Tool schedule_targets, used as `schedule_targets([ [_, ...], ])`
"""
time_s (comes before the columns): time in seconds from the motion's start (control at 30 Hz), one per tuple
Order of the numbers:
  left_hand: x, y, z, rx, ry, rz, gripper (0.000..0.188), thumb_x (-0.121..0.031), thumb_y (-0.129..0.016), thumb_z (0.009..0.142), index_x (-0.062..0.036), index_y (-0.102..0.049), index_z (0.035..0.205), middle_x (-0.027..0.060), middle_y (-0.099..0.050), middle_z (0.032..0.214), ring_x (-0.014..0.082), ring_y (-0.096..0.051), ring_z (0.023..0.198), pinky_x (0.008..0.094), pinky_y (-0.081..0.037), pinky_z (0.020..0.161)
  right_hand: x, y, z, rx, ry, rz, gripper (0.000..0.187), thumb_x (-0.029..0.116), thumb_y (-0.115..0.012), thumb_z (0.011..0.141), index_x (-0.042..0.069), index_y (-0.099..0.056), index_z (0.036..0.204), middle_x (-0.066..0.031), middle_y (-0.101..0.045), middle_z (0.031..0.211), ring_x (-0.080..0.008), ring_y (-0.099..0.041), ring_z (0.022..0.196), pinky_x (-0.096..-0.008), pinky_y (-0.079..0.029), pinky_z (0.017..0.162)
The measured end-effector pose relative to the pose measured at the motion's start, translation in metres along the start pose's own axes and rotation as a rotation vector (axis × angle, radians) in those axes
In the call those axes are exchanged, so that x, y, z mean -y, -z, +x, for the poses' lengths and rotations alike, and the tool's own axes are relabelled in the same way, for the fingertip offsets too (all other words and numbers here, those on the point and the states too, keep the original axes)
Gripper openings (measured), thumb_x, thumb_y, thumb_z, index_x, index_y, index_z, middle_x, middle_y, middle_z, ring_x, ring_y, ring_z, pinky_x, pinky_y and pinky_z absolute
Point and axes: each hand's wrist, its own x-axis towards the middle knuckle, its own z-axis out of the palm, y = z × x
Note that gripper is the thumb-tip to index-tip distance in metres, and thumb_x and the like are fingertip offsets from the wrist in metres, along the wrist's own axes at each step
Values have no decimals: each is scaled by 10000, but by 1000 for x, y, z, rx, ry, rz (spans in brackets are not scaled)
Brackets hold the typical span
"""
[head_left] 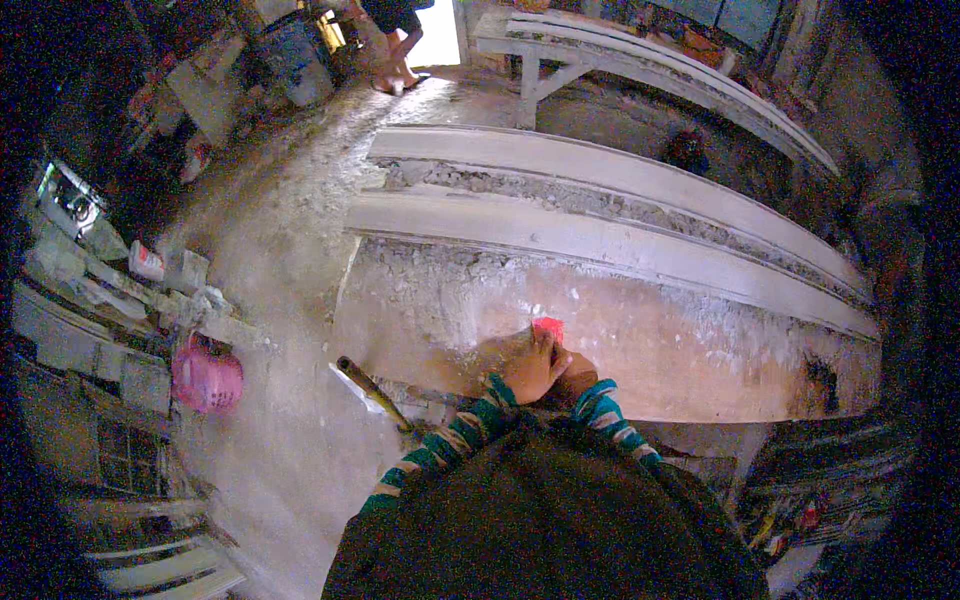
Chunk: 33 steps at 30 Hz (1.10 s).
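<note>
My two hands meet close to my body, over the near edge of a board-topped bench. My left hand (531,376) is closed, its fingers pressed together at a small bright red piece (549,327) that shows just beyond the fingertips. Against it, my right hand (577,374) looks rounded and closed; its fingers are partly hidden, and what they hold cannot be made out. Whether the red piece is a pad, cloth or paper is too small to tell. Beneath lies a brown board (680,360), dusted with white powder.
Two long white-coated mouldings (600,225) run along the bench's far side, with crumbly grey debris between them. Left of me stand a dark tube (372,392) and a pink basket (208,379). Another white bench (640,50) is farther back. A person's legs (403,45) show at the bright doorway.
</note>
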Motion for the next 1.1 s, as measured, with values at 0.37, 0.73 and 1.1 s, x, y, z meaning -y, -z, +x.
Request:
schedule_targets([
  [0.37, -2, -52, -27, 104, -13, -331, 547, -484, -512, 878, 13, -524, 1107, 254, -613, 1018, 432, -591, 927, 480, -460, 837, -30, -7, -34, 128, 17, -49, 440, 355, -554, 851, 137, -510, 1231, -190, -661, 936, -391, -638, 819, -463, -512, 683],
  [0.73, 11, -94, -36, -13, -137, -73, 726, -516, -411, 928, 98, -381, 1313, 334, -511, 1210, 492, -574, 981, 523, -469, 863, -23, -8, -33, -33, 4, 33, 344, 323, -491, 885, 143, -548, 1172, -174, -665, 911, -390, -633, 799, -475, -500, 680],
  [1.1, 4, -62, -30, 305, -20, -182, 719, -517, -374, 941, 79, -351, 1341, 328, -570, 1114, 469, -591, 953, 503, -480, 840, -8, 8, -42, 107, -115, -36, 370, 342, -472, 890, 151, -521, 1203, -179, -666, 920, -395, -639, 809, -464, -503, 692],
])
